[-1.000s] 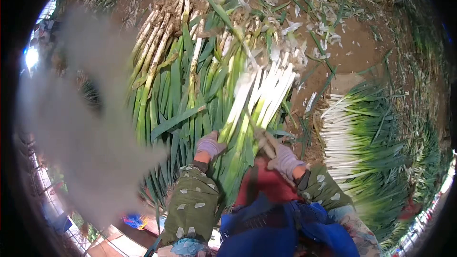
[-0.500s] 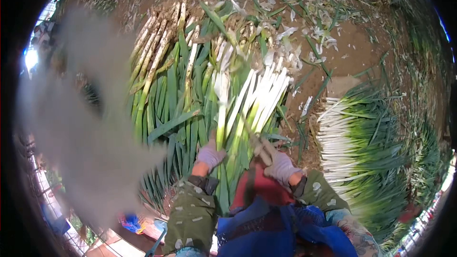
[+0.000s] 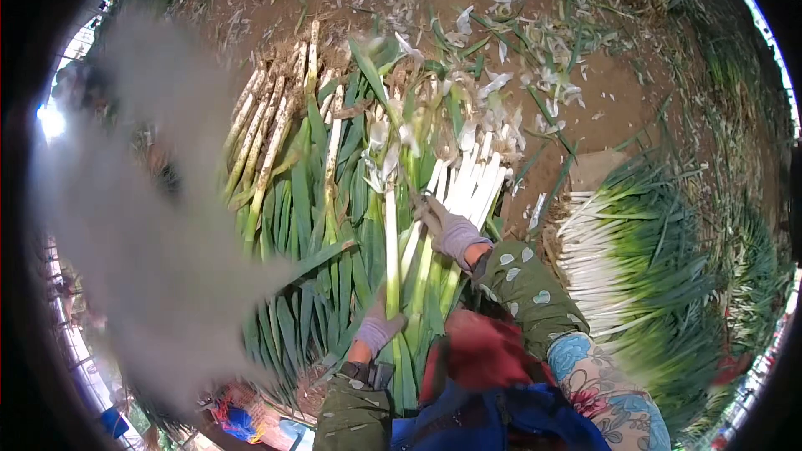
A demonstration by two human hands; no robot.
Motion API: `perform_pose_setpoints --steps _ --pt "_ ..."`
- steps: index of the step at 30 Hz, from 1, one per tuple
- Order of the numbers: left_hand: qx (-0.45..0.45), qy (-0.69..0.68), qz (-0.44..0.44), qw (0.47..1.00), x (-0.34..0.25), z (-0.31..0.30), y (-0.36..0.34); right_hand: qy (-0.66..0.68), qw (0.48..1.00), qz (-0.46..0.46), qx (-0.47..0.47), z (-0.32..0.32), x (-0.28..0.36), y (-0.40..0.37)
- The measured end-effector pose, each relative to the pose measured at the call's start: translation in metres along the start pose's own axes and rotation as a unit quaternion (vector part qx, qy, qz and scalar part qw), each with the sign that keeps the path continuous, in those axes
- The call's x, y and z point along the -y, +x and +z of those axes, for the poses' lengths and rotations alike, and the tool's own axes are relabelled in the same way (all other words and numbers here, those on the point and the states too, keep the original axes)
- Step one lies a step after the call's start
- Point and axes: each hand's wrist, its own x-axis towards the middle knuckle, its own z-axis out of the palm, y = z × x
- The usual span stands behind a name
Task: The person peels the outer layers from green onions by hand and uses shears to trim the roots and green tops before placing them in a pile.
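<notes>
My left hand (image 3: 380,330), in a pale glove, is closed round the green part of a leek (image 3: 392,255) whose white shaft points away from me. Loose pale skin (image 3: 383,163) hangs at its far end. My gloved right hand (image 3: 454,232) lies farther forward, just right of that shaft, fingers bent inward; what they hold is too small to tell. Beneath and beyond it are clean white leeks (image 3: 476,188). Unpeeled leeks (image 3: 269,146) with brown, soil-covered ends lie to the left.
A long row of clean leeks (image 3: 597,255) lies at the right. Peeled skins and leaf scraps (image 3: 551,83) are scattered over the brown soil (image 3: 614,88). A grey blur covers the left side. Colourful netting (image 3: 238,418) shows at bottom left.
My right hand has moved forward and left, from near my lap to beside the leek's white shaft. My left hand has come slightly nearer my body. Loose skin now hangs at the shaft's far end.
</notes>
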Motion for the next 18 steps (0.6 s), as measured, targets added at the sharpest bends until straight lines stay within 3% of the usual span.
perform_pose_setpoints --steps 2,4,5,6,8,9,11,12,13,15,17,18 --pt "0.004 -0.019 -0.013 1.000 0.001 -0.001 -0.005 -0.010 0.999 -0.051 0.007 0.019 -0.013 -0.013" --pt "-0.001 -0.040 -0.011 0.999 -0.002 -0.005 0.004 -0.082 0.990 0.029 0.108 0.013 0.018 -0.073" --pt "0.033 -0.124 -0.017 0.992 0.001 -0.006 0.006 -0.010 0.978 -0.199 -0.066 0.051 -0.027 -0.080" --pt "0.073 -0.206 -0.029 0.975 0.004 -0.004 0.001 -0.101 0.977 -0.184 -0.042 0.045 -0.027 -0.072" --pt "0.098 -0.259 -0.091 0.957 -0.031 -0.022 -0.016 0.010 0.999 0.051 -0.005 0.012 -0.008 -0.052" --pt "0.109 -0.312 -0.134 0.934 -0.046 -0.029 -0.012 0.020 1.000 0.018 -0.010 0.010 -0.024 -0.033" --pt "0.086 -0.310 -0.074 0.944 -0.009 -0.011 -0.011 -0.058 0.994 0.024 0.093 -0.001 0.030 -0.072" --pt "0.095 -0.299 -0.078 0.946 -0.017 -0.016 -0.015 -0.140 0.982 -0.059 0.112 0.026 0.010 -0.077" --pt "0.095 -0.294 -0.079 0.948 -0.019 -0.015 -0.015 -0.033 0.990 -0.082 0.113 0.036 -0.008 -0.079" --pt "0.099 -0.246 -0.064 0.962 -0.016 -0.015 -0.019 -0.181 0.981 -0.037 0.062 0.021 -0.011 -0.050" --pt "0.090 -0.203 -0.044 0.974 -0.011 -0.010 -0.016 -0.020 0.998 -0.015 0.061 0.000 -0.005 -0.052" --pt "0.053 -0.116 -0.008 0.992 -0.011 -0.006 -0.014 0.060 0.996 -0.005 0.058 -0.010 -0.002 -0.054"
